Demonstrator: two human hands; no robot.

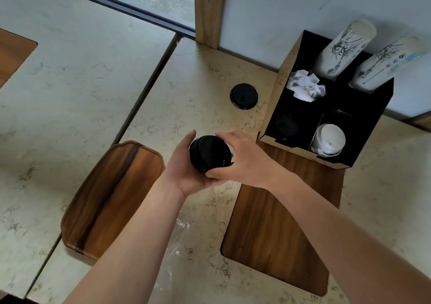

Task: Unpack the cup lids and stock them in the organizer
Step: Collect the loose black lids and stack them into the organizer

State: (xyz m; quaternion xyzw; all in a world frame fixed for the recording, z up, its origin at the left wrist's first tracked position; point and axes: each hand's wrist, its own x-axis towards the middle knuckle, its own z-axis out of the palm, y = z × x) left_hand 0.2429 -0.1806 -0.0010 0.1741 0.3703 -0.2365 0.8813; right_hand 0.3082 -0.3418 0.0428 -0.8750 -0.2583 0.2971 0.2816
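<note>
Black plastic at frame centre: stack of black lids [210, 153] being gripped from both sides above the marble counter [198, 82], lying sideways with one round face turned up toward the camera. Left hand [186, 170] cupping the stack from below and the left, palm and fingers wrapping around it. Right hand [242, 161] clasping it from the right, thumb pressing along the lower edge, fingers arching over the top. Lying alone on the counter above the hands, just left of the organizer: single black lid [244, 96]. Standing at the upper right against the wall: organizer [277, 84], black inside with cardboard-coloured walls, resting partly on a wooden inlay [275, 229]. Showing dimly in its lower left compartment: dark lids [286, 124]; sitting in the lower right compartment: white lids [330, 140]; crumpled paper [305, 88] filling a middle compartment; two sleeves of printed cups [342, 49] leaning out of the back. Lying at lower left: wooden board [112, 198]. Spreading between the forearms at the bottom: clear plastic wrap [179, 240].
</note>
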